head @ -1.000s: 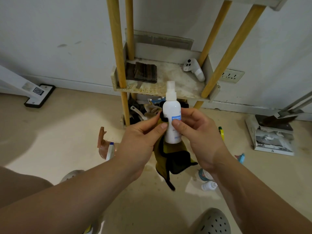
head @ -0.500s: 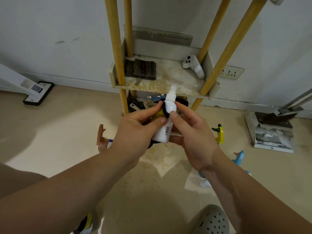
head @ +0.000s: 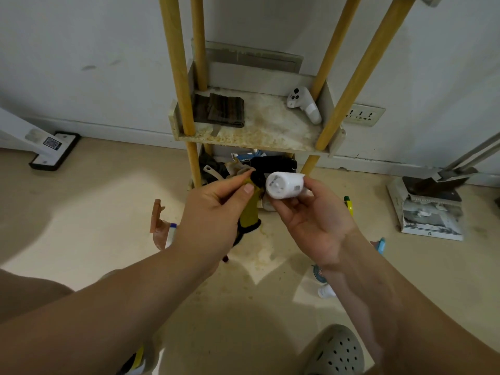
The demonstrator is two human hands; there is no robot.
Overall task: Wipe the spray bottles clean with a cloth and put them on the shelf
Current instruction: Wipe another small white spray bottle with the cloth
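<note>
Mid-wipe below the shelf [head: 251,136]: the right hand [head: 313,223] grips a white spray bottle [head: 286,184], the left hand [head: 213,212] pinches a yellow-black cloth [head: 250,209]; no bottles shelved (several wait on the floor).

A home utility corner (stained shelf [head: 259,131], wall socket [head: 362,115], dustpan [head: 433,185]).

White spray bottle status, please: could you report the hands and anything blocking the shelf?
Right hand holds white spray bottle, base toward camera. Left hand grips yellow cloth. Shelf open in the middle.

Stained shelf [head: 270,136]: folded dark cloth [head: 220,110] left, white controller [head: 304,104] right.
</note>
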